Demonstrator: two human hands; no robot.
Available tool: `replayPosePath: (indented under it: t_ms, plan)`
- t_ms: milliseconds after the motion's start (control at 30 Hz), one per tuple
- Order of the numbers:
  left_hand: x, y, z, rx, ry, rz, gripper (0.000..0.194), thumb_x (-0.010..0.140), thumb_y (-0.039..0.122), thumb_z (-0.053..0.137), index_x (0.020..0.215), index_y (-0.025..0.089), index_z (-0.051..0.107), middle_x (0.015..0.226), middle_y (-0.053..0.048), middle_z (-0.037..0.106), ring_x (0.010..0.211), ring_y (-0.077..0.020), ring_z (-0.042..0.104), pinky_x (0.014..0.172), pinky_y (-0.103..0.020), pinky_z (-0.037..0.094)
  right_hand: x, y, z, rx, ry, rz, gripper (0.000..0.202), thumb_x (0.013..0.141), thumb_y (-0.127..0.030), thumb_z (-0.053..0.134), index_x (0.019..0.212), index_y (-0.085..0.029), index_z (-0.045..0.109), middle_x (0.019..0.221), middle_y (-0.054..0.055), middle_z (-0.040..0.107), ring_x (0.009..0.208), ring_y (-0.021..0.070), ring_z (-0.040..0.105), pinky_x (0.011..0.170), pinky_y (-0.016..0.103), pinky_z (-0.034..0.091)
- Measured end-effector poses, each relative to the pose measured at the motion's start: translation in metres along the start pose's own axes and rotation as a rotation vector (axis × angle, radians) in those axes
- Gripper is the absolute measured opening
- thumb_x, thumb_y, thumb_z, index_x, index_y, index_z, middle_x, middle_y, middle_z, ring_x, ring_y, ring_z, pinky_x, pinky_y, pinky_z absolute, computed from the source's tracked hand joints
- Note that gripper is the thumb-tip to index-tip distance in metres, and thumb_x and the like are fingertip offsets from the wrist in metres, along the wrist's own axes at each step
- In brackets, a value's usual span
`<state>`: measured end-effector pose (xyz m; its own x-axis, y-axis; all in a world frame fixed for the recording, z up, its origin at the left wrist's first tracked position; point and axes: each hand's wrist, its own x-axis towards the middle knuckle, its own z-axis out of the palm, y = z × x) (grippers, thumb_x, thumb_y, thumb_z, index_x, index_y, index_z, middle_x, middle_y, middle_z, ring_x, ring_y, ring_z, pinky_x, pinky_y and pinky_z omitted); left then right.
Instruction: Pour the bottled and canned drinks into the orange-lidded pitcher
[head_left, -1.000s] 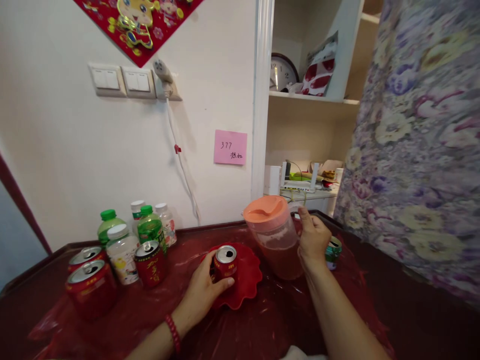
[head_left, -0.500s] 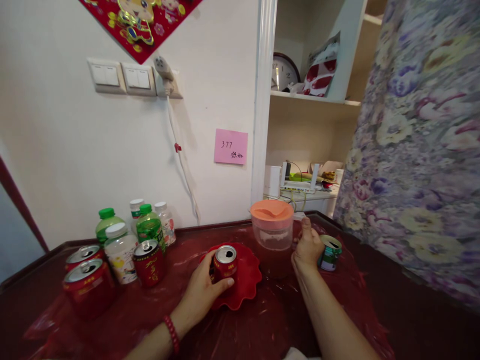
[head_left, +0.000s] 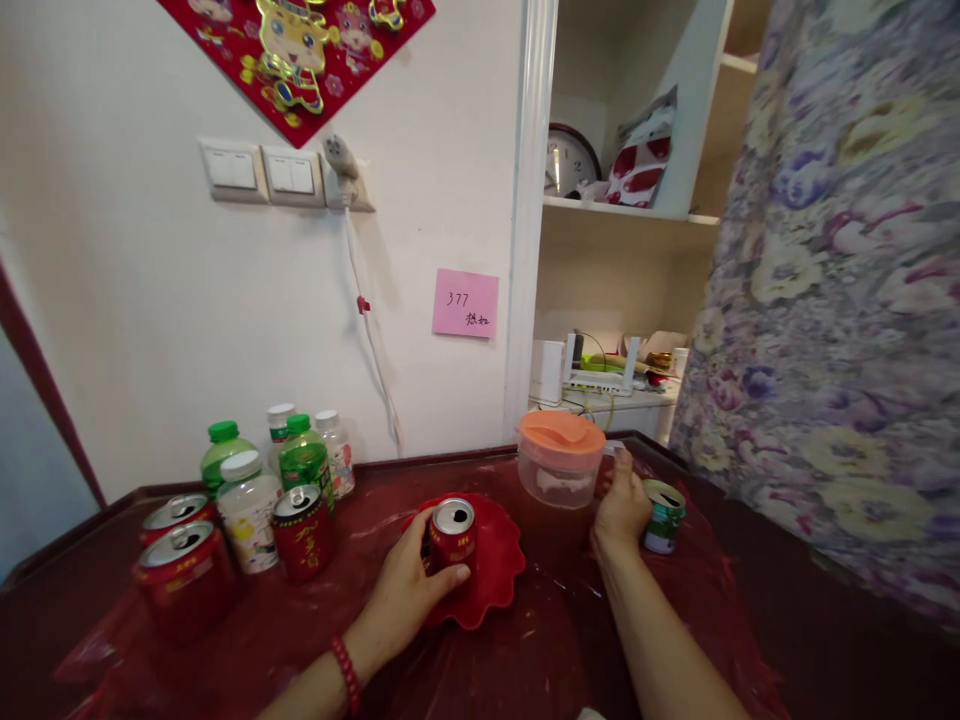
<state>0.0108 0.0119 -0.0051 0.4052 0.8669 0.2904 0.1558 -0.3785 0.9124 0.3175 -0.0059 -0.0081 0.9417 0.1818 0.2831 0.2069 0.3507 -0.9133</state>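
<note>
My left hand (head_left: pixel 405 580) is wrapped round an opened red drink can (head_left: pixel 454 545), thumb in front and fingers behind. The can stands upright over a red wavy-edged plate (head_left: pixel 504 575). On the right, my right hand (head_left: pixel 624 505) is closed on the handle of a clear plastic pitcher (head_left: pixel 559 485) with an orange lid (head_left: pixel 562 436). The pitcher leans slightly; whether its base touches the table I cannot tell. Just right of that hand stands an opened green can (head_left: pixel 663 520), partly hidden by the hand.
Several bottles and opened red cans (head_left: pixel 184 575) crowd the table's left side, among them a green-capped bottle (head_left: pixel 306 455) and a white-capped one (head_left: pixel 251 510). Red plastic film covers the table (head_left: pixel 540 660). A wall stands behind, and a floral curtain (head_left: pixel 832 330) hangs at right.
My right hand and the pitcher have shifted slightly right, and the pitcher now tilts a little. The left hand keeps its hold on the red can. The camera view has moved slightly.
</note>
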Motion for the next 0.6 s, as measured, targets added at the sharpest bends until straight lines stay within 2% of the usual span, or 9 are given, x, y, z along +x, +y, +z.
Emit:
replayPosePath:
  t_ms: [133, 233, 333, 500, 600]
  plan:
    - [0.001, -0.003, -0.001, -0.011, -0.008, -0.01, 0.077, 0.071, 0.037, 0.083, 0.139, 0.016, 0.053, 0.144, -0.02, 0.064, 0.135, -0.0374, 0.06, 0.116, -0.054, 0.045, 0.003, -0.007, -0.001, -0.012, 0.069, -0.035, 0.054, 0.079, -0.075, 0.062, 0.084, -0.022, 0.063, 0.082, 0.003, 0.065, 0.079, 0.0221, 0.058, 0.077, 0.036, 0.046]
    - [0.002, -0.003, -0.001, -0.049, -0.02, -0.005, 0.079, 0.072, 0.04, 0.082, 0.141, 0.017, 0.052, 0.146, -0.019, 0.063, 0.137, -0.037, 0.059, 0.117, -0.053, 0.046, 0.004, -0.014, 0.0, 0.003, 0.086, -0.087, 0.055, 0.077, -0.071, 0.064, 0.099, -0.021, 0.061, 0.1, 0.006, 0.065, 0.093, 0.0241, 0.06, 0.088, 0.039, 0.048]
    - [0.002, 0.0, 0.0, -0.056, -0.019, 0.0, 0.078, 0.071, 0.041, 0.082, 0.14, 0.017, 0.053, 0.147, -0.02, 0.062, 0.138, -0.0377, 0.057, 0.119, -0.054, 0.043, 0.006, -0.027, -0.001, 0.011, 0.119, -0.14, 0.053, 0.078, -0.067, 0.064, 0.103, -0.021, 0.058, 0.109, 0.009, 0.059, 0.099, 0.0247, 0.058, 0.093, 0.041, 0.048]
    - [0.0, 0.001, 0.002, -0.102, -0.028, 0.012, 0.08, 0.072, 0.042, 0.083, 0.142, 0.018, 0.052, 0.148, -0.019, 0.06, 0.139, -0.0372, 0.057, 0.119, -0.055, 0.042, 0.012, -0.07, -0.006, 0.072, 0.223, -0.226, 0.044, 0.078, -0.056, 0.067, 0.103, -0.022, 0.052, 0.112, 0.009, 0.05, 0.094, 0.0224, 0.054, 0.092, 0.042, 0.048]
    - [0.0, -0.004, 0.003, -0.09, -0.016, 0.028, 0.082, 0.07, 0.039, 0.084, 0.143, 0.018, 0.052, 0.148, -0.019, 0.061, 0.138, -0.0362, 0.057, 0.12, -0.053, 0.041, 0.01, -0.106, -0.009, 0.157, 0.225, -0.295, 0.041, 0.082, -0.052, 0.066, 0.105, -0.023, 0.049, 0.11, 0.006, 0.05, 0.09, 0.0192, 0.053, 0.092, 0.04, 0.047]
